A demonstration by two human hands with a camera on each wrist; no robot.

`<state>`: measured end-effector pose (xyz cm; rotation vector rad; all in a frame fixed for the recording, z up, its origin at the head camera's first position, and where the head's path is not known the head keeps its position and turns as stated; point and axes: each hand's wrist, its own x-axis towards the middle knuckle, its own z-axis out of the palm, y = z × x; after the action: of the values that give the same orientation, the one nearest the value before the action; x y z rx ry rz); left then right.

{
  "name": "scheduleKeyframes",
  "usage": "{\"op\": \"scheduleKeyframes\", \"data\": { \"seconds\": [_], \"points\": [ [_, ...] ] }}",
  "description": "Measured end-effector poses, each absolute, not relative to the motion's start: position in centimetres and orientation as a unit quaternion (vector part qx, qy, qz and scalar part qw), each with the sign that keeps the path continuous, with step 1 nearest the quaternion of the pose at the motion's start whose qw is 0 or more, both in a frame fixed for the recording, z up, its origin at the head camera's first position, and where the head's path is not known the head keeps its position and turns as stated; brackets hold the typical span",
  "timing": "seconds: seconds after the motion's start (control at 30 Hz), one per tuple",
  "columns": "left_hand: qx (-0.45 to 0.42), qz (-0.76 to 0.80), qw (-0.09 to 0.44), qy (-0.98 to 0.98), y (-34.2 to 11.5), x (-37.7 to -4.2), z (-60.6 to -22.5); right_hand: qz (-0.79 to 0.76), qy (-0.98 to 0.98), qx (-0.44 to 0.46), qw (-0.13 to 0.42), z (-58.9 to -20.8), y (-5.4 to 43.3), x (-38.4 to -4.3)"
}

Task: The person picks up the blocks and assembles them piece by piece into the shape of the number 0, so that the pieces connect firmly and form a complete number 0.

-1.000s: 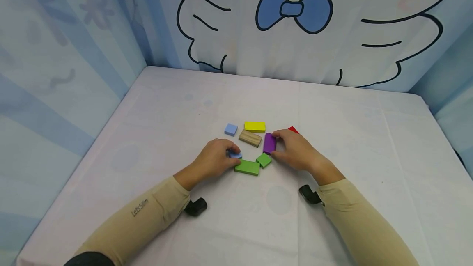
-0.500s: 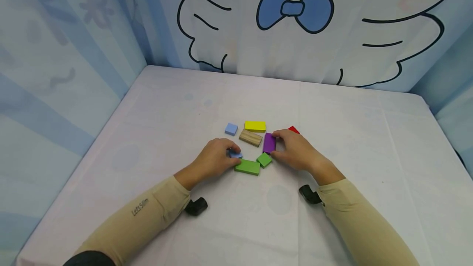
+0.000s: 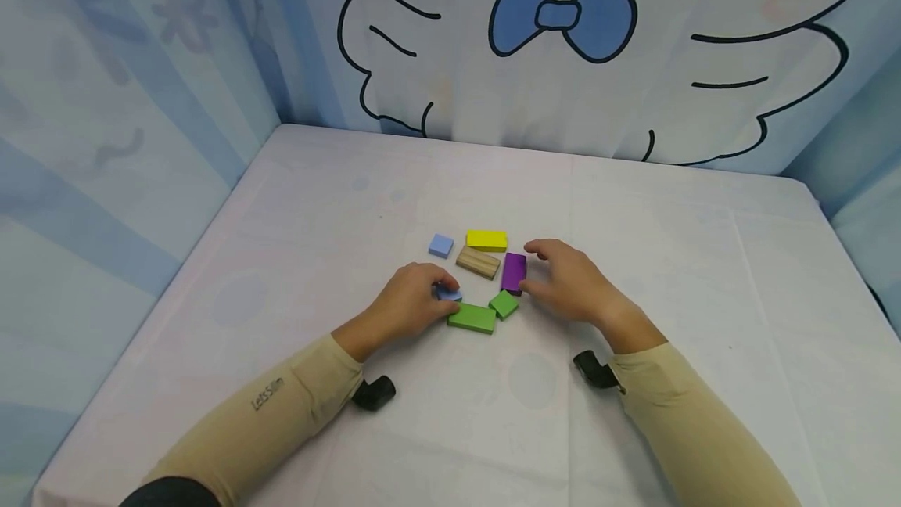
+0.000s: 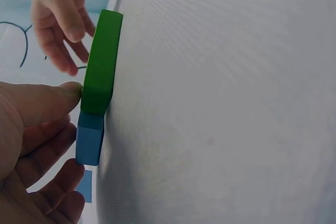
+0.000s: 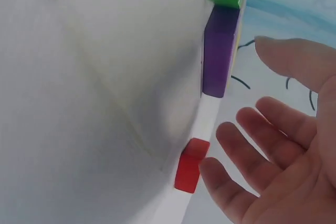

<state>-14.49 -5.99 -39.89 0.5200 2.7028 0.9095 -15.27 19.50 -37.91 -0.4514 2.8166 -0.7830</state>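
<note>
My left hand point(image 3: 410, 302) is at the left of a cluster of wooden blocks on the table. Between its thumb and fingers sits a blue block point(image 4: 89, 144), mostly covered in the head view. The thumb tip also meets the end of a long green block point(image 3: 472, 318). My right hand point(image 3: 573, 284) is spread with bent fingers, just right of an upright purple block point(image 3: 514, 272); the right wrist view shows a gap between thumb and block. A small green block point(image 3: 503, 304) touches the purple one's near end. Behind the right hand, a red block point(image 5: 192, 165) is hidden in the head view.
A yellow block point(image 3: 486, 240), a plain wood block point(image 3: 478, 263) and a second blue block point(image 3: 441, 246) lie behind the hands. All stand on a white cloth-covered table point(image 3: 422, 444), with a patterned curtain point(image 3: 556, 92) along its back edge.
My right hand has loosened from the purple block and drawn slightly up and right, its fingers spreading. The left hand and the blocks have stayed in place.
</note>
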Motion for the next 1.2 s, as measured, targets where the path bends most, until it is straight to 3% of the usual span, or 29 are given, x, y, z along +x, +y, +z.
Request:
{"op": "scheduleKeyframes", "data": {
  "seconds": [0.23,0.53,1.2],
  "points": [
    [0.181,0.31,0.12,0.926,-6.1,-14.5,-39.9,-0.258,0.96,-0.091,0.061,-37.3,20.4,-15.5],
    [0.181,0.31,0.118,0.926,-6.1,-14.5,-40.1,-0.232,0.97,-0.027,0.064,-37.8,21.3,-16.0],
    [0.18,0.313,0.117,0.925,-6.0,-14.5,-40.0,-0.219,0.969,-0.059,0.099,-38.1,22.3,-16.8]
  ]
}}
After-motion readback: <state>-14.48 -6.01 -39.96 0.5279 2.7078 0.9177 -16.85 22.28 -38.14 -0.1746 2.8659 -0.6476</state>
